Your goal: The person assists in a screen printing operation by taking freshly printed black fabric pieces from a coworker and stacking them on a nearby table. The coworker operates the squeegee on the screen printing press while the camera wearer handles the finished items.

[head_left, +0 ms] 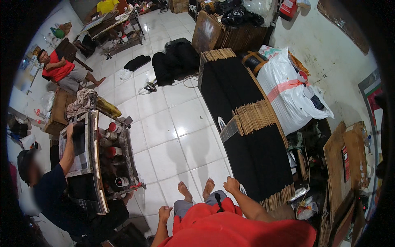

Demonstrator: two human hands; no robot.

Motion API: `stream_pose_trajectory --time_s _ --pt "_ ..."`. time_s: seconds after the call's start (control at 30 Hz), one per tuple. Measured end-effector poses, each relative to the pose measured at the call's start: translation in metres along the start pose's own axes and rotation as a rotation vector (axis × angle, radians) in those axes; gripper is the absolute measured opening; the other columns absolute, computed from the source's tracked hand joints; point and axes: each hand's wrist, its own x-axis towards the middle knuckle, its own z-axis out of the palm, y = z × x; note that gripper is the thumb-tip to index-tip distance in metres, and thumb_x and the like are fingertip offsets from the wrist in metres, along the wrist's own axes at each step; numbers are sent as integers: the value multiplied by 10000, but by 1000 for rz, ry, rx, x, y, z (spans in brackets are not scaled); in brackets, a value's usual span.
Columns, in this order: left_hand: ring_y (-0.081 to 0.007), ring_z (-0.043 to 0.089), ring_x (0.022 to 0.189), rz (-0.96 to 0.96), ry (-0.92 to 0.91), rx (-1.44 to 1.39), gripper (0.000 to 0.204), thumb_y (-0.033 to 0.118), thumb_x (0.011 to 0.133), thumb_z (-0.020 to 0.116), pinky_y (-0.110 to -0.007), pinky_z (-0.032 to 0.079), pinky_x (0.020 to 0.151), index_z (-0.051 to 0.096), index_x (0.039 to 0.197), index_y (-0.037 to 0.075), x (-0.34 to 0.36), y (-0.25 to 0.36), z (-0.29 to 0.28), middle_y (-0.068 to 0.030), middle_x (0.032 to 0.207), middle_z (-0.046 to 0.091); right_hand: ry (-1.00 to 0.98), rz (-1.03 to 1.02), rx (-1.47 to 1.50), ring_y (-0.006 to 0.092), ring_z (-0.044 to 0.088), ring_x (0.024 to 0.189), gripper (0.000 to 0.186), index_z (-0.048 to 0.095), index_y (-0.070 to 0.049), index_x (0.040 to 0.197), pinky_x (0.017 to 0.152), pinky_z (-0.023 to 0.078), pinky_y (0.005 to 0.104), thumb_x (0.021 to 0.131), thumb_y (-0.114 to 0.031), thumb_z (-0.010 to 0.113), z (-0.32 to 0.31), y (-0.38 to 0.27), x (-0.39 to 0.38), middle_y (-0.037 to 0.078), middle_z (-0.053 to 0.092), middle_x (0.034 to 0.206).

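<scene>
My left hand (165, 213) hangs beside my leg over the tiled floor, its fingers curled in, and nothing shows in it. My right hand (232, 185) is also closed, level with the near part of a long row of black fabric pieces (259, 160) on brown boards. Whether its knuckles touch the row's left edge I cannot tell. The boards' ends (255, 117) stick out between the sections of fabric. A white printed mark (243, 189) on the fabric lies just beside my right hand.
On the left a co-worker in dark clothes (55, 197) leans over a printing frame (78, 148); jars (113, 151) stand on the rack's shelves. Another person in red (61, 68) sits farther back. Black cloth piles (175, 61) and an iron (150, 86) with a cord lie on the floor. White sacks (288, 90) stand right.
</scene>
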Motion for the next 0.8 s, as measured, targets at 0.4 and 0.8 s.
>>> stream_pose_trajectory --time_s 0.4,0.8 --pt "-171 586 628 -429 -71 -401 224 235 759 673 -300 428 536 595 852 46 -59 -31 -10 -62 732 618 -138 36 -37 368 588 991 339 622 -9 989 850 471 441 717 -194 543 -14 -4 37 231 611 1034" --pt "-153 579 636 -411 55 -534 228 231 761 687 -278 426 540 598 866 49 -53 -14 -16 -50 741 616 -266 -10 -58 324 593 995 333 668 -63 957 863 473 399 701 -266 607 4 -35 40 175 631 1030"
